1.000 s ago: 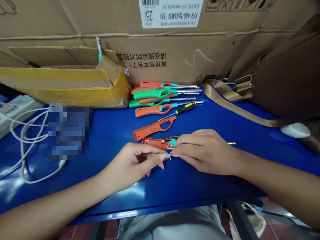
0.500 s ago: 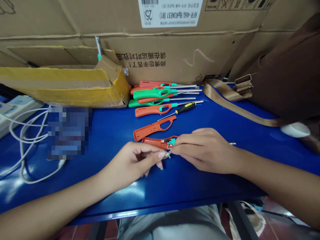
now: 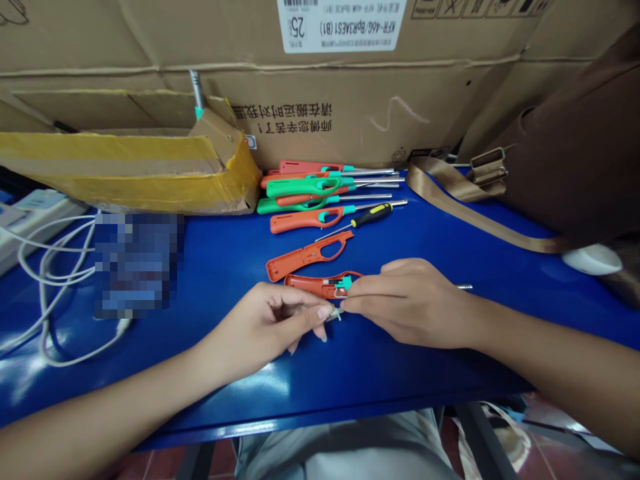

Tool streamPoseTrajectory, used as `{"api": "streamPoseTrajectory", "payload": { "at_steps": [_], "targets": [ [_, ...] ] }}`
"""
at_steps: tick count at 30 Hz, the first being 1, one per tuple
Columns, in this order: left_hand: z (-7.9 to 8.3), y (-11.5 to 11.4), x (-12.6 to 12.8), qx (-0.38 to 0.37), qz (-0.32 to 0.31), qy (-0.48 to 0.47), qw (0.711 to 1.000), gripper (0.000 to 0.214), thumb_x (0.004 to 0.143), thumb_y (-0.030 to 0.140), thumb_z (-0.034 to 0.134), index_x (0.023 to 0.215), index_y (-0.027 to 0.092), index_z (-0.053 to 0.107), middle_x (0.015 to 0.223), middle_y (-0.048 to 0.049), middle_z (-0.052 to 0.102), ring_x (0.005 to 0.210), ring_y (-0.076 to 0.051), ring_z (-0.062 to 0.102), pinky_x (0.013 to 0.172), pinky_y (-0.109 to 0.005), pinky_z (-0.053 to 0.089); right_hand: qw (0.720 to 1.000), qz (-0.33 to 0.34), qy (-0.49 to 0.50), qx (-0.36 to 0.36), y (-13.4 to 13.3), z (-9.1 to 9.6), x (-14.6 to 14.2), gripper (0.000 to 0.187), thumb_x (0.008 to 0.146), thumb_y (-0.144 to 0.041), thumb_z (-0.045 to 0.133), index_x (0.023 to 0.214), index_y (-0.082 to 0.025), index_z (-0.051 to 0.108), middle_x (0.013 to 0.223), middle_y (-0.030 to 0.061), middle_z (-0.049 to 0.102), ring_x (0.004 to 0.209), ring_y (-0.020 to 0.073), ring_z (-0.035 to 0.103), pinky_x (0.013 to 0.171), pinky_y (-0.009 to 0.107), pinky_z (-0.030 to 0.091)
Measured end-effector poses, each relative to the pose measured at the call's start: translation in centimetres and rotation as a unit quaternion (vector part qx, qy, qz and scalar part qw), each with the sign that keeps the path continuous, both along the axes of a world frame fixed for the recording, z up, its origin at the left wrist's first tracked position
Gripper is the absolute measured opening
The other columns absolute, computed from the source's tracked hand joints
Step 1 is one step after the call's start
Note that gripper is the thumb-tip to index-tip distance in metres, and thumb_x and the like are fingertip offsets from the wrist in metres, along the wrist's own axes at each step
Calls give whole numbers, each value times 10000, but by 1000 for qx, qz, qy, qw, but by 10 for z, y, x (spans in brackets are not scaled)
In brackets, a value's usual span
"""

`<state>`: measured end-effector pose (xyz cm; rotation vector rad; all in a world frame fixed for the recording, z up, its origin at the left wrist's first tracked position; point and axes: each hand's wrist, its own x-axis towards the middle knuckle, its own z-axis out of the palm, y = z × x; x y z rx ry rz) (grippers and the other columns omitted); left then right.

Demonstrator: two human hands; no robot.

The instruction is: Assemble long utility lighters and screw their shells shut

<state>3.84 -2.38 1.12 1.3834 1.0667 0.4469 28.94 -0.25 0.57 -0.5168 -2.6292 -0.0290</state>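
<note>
Between thumb and fingers, my left hand [image 3: 280, 320] pinches a small pale part [image 3: 332, 313] with a bit of light blue on it. My right hand [image 3: 410, 303] is closed at that part's right end; its fingertips hide whatever they grip. Just behind the hands lies an opened orange lighter half [image 3: 310, 285] with a teal trigger [image 3: 344, 284] and thin wires inside. Its metal tube tip [image 3: 465, 287] shows beyond my right hand. The other orange shell half [image 3: 287, 265], inner side up, rests farther back. A black and yellow screwdriver [image 3: 373, 217] lies behind it.
Several assembled orange and green lighters [image 3: 305, 189] lie along a large carton [image 3: 360, 120]. A taped cardboard box [image 3: 200, 177] stands at left, near white cables [image 3: 43, 287] and a blurred-out object [image 3: 137, 267]. At right are a tan strap [image 3: 480, 223] and a white mouse-like object [image 3: 593, 259].
My right fingertips have shifted very slightly at the small part's right end. My left hand holds the part in nearly the same place.
</note>
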Motion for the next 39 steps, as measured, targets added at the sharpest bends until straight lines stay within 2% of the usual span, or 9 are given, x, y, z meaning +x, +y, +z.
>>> {"api": "streamPoseTrajectory", "payload": {
  "at_steps": [8,17,30,36,39],
  "targets": [
    [1,-1,1,-10,3,-13,1000,273,925,377,694,837,140,797,698,-27,744,444,-35,467,426,-132,390,999,30,10,-8,-1,-1,0,260,1036,-117,453,1011,-179,704,929,-2,776,671,92,600,560,309,311],
    [-1,-1,1,-6,0,6,1000,294,930,385,683,837,131,797,712,-44,757,441,-36,460,433,-143,371,999,25,16,-15,-5,-4,-3,236,1023,-117,486,971,-180,706,872,-21,754,614,100,539,549,320,300],
    [-2,-2,0,-8,-5,24,1000,351,927,431,670,809,123,790,703,-56,744,450,-48,451,445,-166,369,999,15,-5,-42,-7,-5,-6,255,1038,-127,466,978,-180,709,908,-8,759,681,94,605,592,296,348],
    [0,-1,0,2,-9,-2,1000,335,945,435,664,838,143,789,707,-32,730,461,-51,465,451,-169,378,996,-20,-9,-89,-9,2,-5,187,1040,-250,499,1029,-203,680,985,-5,750,790,117,662,645,302,401],
    [1,0,0,7,-8,-14,1000,321,952,411,662,813,148,782,666,-12,702,462,-49,466,456,-165,386,996,-25,-24,-83,-7,3,-4,181,1044,-287,502,1069,-216,666,1034,2,748,813,125,669,648,299,402]
  ]
}}
